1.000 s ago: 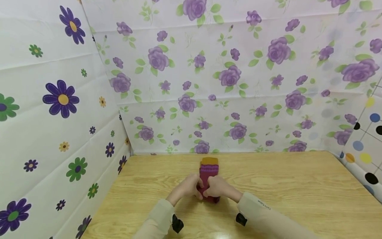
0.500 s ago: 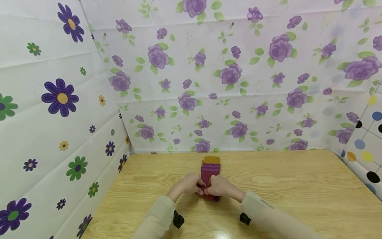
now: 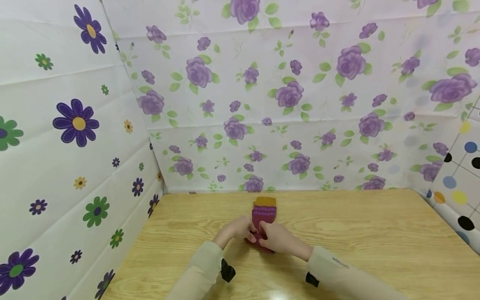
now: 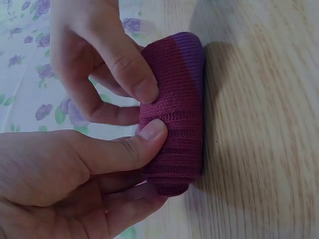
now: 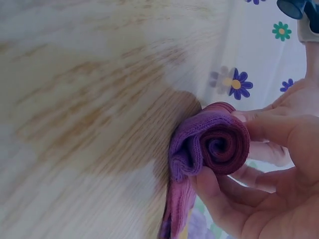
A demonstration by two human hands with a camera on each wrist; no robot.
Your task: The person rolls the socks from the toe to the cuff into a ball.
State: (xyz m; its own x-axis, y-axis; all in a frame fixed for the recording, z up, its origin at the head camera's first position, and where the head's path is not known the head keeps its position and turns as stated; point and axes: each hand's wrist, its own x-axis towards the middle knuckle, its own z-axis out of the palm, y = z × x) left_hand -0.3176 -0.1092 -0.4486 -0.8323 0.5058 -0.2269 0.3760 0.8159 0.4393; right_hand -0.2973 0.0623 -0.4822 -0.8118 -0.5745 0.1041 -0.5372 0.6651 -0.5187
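Note:
A knitted sock (image 3: 264, 214), maroon with purple stripes and a mustard far end, lies lengthwise on the wooden table, its near part wound into a roll. In the right wrist view the rolled sock (image 5: 219, 144) shows a spiral end, with a flat stretch running out from under it. My left hand (image 3: 240, 228) pinches the roll's left end, thumb on top and fingers beneath, as the left wrist view shows. At the right end, my right hand (image 3: 279, 237) holds the roll between thumb and fingers. Both thumbs rest close together on the maroon knit.
The wooden table (image 3: 356, 233) extends to both sides of the sock. A rose-patterned sheet (image 3: 322, 104) hangs along its back edge, a daisy-patterned one (image 3: 45, 166) on the left and a dotted one (image 3: 459, 187) on the right.
My right hand has shifted slightly right and toward me, its thumb and fingers spread a little more. The roll's near end now sits at a slight slant.

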